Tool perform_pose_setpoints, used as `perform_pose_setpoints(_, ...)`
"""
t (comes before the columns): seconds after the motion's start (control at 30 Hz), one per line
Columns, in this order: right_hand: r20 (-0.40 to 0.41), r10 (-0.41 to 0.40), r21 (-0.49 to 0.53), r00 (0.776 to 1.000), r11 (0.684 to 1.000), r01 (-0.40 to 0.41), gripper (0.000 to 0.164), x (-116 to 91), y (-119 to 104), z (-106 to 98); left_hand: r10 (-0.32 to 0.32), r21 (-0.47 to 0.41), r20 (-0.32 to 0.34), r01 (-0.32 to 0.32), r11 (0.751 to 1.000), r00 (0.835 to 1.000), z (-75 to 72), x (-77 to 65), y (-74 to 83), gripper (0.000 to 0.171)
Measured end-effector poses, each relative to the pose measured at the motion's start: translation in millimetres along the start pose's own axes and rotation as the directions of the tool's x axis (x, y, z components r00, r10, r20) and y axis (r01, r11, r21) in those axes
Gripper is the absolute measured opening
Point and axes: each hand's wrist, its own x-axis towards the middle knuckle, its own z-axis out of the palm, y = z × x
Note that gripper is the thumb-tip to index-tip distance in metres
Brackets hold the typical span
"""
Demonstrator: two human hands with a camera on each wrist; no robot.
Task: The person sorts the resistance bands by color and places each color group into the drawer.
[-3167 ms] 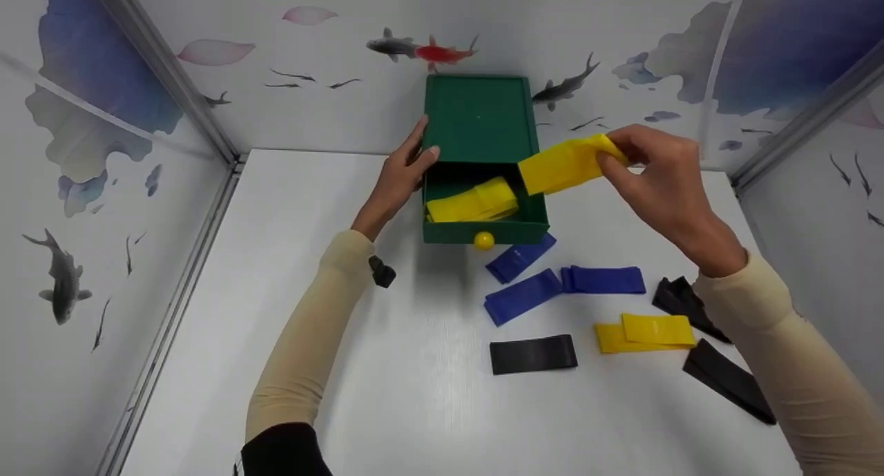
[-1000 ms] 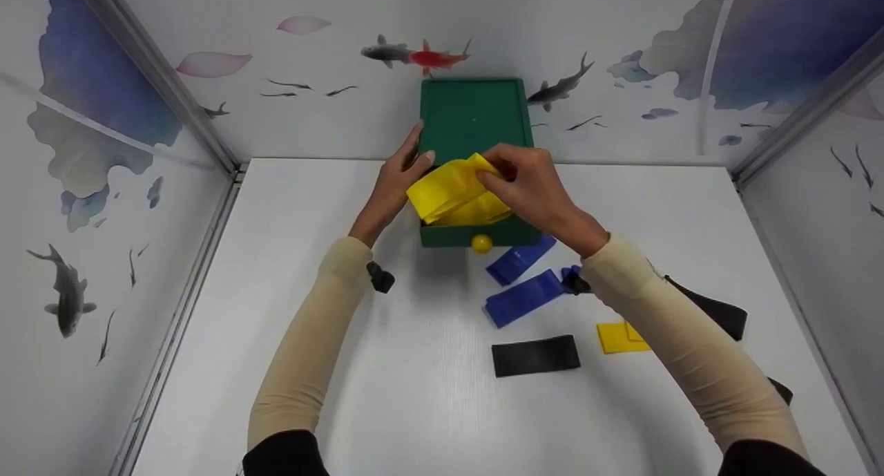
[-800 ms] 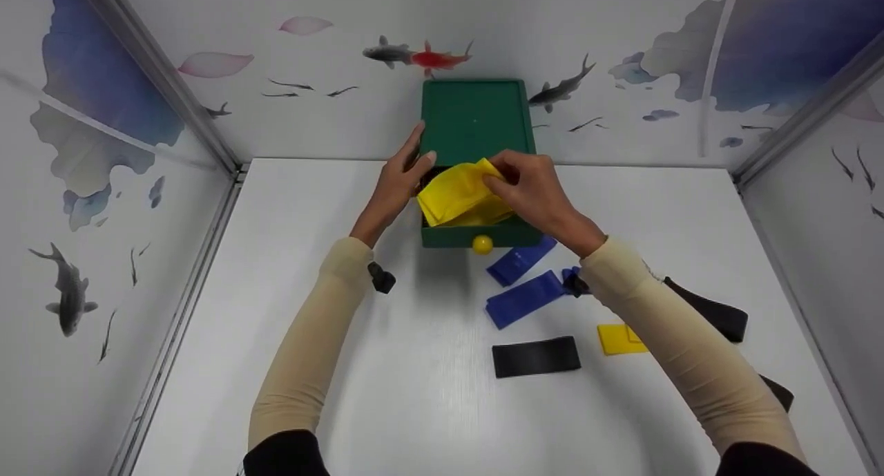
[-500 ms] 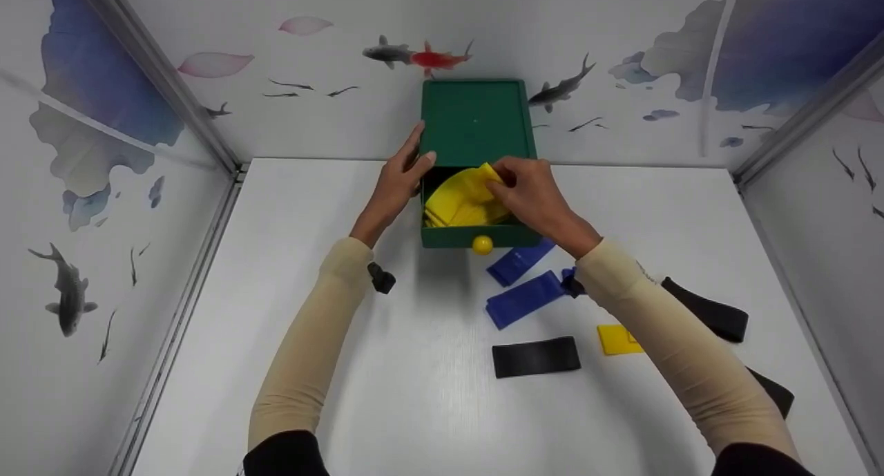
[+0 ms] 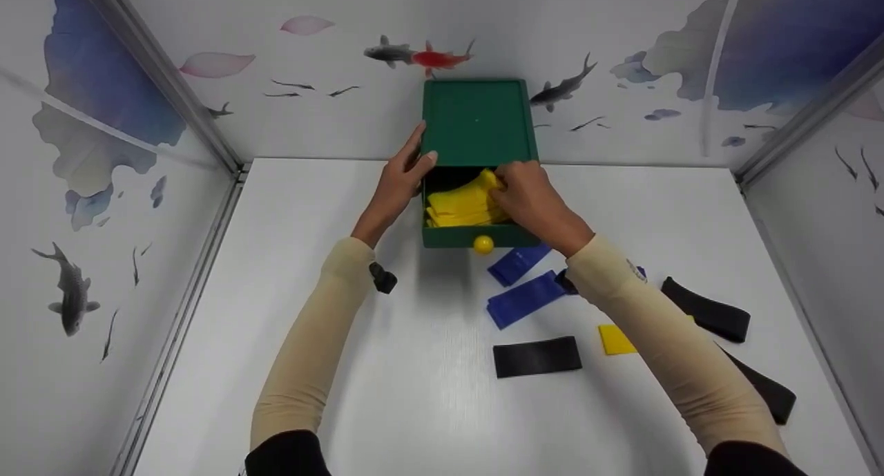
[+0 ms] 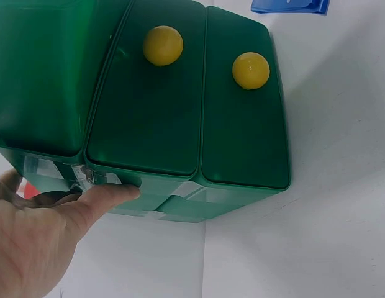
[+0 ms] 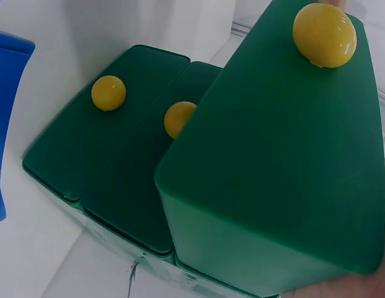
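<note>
Left hand point(image 5: 392, 189) — fingers extended — against the left side of the cabinet point(image 5: 480, 120); yellow bands point(image 5: 456, 210) in its pulled-out top drawer point(image 5: 449, 238), one pinched at the right end by the right hand point(image 5: 535, 203); on the table point(image 5: 414, 393), blue bands point(image 5: 526, 300), a black band point(image 5: 537, 357), then two more black bands point(image 5: 708, 312) beside the right sleeve point(image 5: 670, 345).

A white surface point(image 5: 414, 393) was enclosed by a back wall point(image 5: 414, 13), a left wall point(image 5: 34, 365) and a right wall point(image 5: 822, 220). Fish point(image 5: 566, 88), pink petals point(image 5: 217, 65) and blue-grey washes point(image 5: 801, 41) were printed there; corners were edged by metal strips point(image 5: 148, 54).
</note>
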Motion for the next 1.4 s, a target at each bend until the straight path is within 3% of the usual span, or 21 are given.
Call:
perform_pose_setpoints(0.2, -0.004, -0.036, 0.024, 0.999, 0.999, 0.036, 0.028, -3, 2, -1, 0.008, 0.011, -0.006, -0.008, 1.0, 1.0, -0.7, -0.7, -2.7, 0.072)
perform_pose_setpoints(0.43, -0.077, -0.119, 0.03, 0.99, 0.992, 0.122, 0.036, -8, 6, 1, 0.011, 0.022, -0.013, -0.011, 1.0, 1.0, 0.2, -3.5, -3.3, 0.073)
perform_pose_setpoints(0.67, -0.142, -0.139, -0.035, 0.98, 0.99, 0.136, 0.018, -17, 7, -6, -0.004, 0.001, -0.011, 0.004, 1.0, 1.0, 0.9, -3.0, -2.9, 0.074)
perform_pose_setpoints(0.9, -0.237, -0.116, 0.031, 0.965, 0.991, 0.127, 0.019, -43, 13, -21, -0.006, -0.003, -0.008, 0.006, 1.0, 1.0, 0.1, -2.0, -3.1, 0.073)
perform_pose_setpoints(1.2, -0.412, -0.167, 0.025, 0.896, 0.981, 0.194, 0.019, -81, 48, -35, -0.015, 0.006, -0.018, 0.015, 1.0, 1.0, 1.6, 1.9, -2.7, 0.073)
perform_pose_setpoints(1.4, -0.424, -0.131, 0.039, 0.896, 0.986, 0.163, 0.019, -103, 80, -37, -0.005, 0.014, -0.025, 0.005, 1.0, 1.0, 2.9, 0.6, -3.0, 0.073)
